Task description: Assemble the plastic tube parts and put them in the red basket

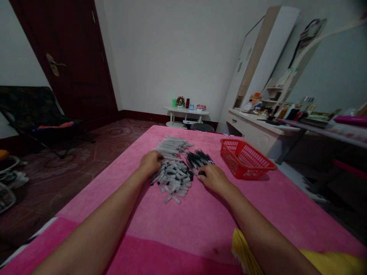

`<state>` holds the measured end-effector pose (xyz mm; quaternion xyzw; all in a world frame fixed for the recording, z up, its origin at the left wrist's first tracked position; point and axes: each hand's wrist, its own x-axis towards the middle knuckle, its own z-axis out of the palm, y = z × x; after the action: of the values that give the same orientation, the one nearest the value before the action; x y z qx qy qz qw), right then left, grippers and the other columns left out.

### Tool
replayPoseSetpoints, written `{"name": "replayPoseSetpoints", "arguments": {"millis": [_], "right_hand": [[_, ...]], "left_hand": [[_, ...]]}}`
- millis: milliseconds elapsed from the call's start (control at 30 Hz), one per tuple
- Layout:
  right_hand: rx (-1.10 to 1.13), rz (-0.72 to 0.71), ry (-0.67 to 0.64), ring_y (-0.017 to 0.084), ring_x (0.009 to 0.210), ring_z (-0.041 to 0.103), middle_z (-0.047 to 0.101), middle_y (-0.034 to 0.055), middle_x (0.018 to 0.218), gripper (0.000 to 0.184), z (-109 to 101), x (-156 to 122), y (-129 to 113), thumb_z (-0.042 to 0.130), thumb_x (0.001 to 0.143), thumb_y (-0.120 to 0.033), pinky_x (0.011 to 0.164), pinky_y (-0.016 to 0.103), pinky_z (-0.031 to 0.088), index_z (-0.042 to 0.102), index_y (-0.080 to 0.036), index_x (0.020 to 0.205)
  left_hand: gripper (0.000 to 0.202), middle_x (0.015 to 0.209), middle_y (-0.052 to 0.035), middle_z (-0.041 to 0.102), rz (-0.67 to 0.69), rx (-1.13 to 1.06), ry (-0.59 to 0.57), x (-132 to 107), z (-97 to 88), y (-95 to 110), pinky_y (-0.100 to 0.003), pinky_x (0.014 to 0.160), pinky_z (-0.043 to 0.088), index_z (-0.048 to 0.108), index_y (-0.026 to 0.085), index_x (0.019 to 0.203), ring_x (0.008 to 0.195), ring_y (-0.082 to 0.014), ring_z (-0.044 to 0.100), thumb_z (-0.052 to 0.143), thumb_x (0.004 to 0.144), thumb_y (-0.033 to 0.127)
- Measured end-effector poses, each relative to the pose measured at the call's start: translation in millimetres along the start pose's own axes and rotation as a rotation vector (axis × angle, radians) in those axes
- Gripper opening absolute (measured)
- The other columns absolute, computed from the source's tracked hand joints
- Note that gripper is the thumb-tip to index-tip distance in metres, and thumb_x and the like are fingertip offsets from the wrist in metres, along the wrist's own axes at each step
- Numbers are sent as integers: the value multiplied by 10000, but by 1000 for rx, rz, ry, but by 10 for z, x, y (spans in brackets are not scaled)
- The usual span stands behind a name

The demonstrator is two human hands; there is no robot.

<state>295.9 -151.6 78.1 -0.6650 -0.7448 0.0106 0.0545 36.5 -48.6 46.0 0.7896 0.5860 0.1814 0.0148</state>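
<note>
My left hand (151, 162) rests at the left side of the piles, its fingers curled between the long translucent pen barrels (172, 146) and the heap of pen caps (174, 177). What those fingers pinch, if anything, is hidden. The caps are whitish and clear, with several black pieces among them. Beside the near end of the dark pen refills (199, 158), my right hand (211, 176) has its thumb and fingers drawn together. A small dark spot shows at its fingertips, too small to name. All three piles lie close together on a pink cloth (172, 225).
A red plastic basket (248, 160) stands right of the piles, with something indistinct inside. Yellow fabric (243, 252) lies by my right forearm. Beyond the cloth are a small white table (187, 111), a cluttered dresser (258, 124) and a folding chair (43, 114).
</note>
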Motion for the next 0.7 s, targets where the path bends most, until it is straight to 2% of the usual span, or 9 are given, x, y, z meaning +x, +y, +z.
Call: {"name": "replayPoseSetpoints", "arguments": {"millis": [100, 233, 367, 467, 600, 700], "right_hand": [[-13, 0, 0, 219, 869, 645, 715, 70, 897, 220, 17, -8, -14, 607, 799, -395, 655, 270, 390, 707, -222, 891], [-18, 1, 6, 228, 878, 645, 709, 81, 916, 257, 56, -13, -13, 620, 793, -436, 677, 282, 407, 697, -217, 902], [-4, 7, 26, 228, 904, 647, 709, 80, 939, 200, 103, -6, 4, 598, 809, -356, 699, 284, 416, 689, -221, 925], [-27, 30, 29, 237, 905, 652, 709, 113, 946, 194, 114, -5, -3, 544, 809, -244, 705, 288, 420, 694, -198, 923], [-35, 47, 45, 261, 879, 657, 710, 142, 924, 216, 42, -6, 9, 507, 777, -176, 684, 300, 420, 696, -171, 882], [48, 57, 86, 250, 860, 655, 713, 127, 900, 193, -80, 0, 56, 524, 773, -182, 675, 291, 416, 689, -173, 872]], "left_hand": [[269, 990, -75, 729, 0, -12, 8, -6, -10, -23, -294, 787, 468, 739, 256, 971, 939, -248, 649, 551, 781, 285], [265, 1002, -102, 728, -7, -76, 103, -1, -27, -127, -325, 765, 470, 741, 231, 968, 944, -277, 653, 564, 775, 272], [297, 986, -98, 732, -8, -152, 145, 34, 9, -293, -323, 744, 478, 728, 221, 1008, 928, -267, 663, 516, 806, 266], [300, 947, -91, 736, 22, -301, 206, 67, 84, -369, -306, 747, 489, 717, 199, 1004, 892, -243, 670, 502, 804, 260], [286, 856, -63, 730, 133, -474, 234, 61, 143, -309, -292, 728, 504, 670, 185, 1000, 823, -211, 679, 475, 794, 214], [258, 866, -56, 720, 230, -512, 228, 22, 127, -190, -277, 719, 507, 641, 176, 988, 840, -201, 682, 468, 797, 192]]}}
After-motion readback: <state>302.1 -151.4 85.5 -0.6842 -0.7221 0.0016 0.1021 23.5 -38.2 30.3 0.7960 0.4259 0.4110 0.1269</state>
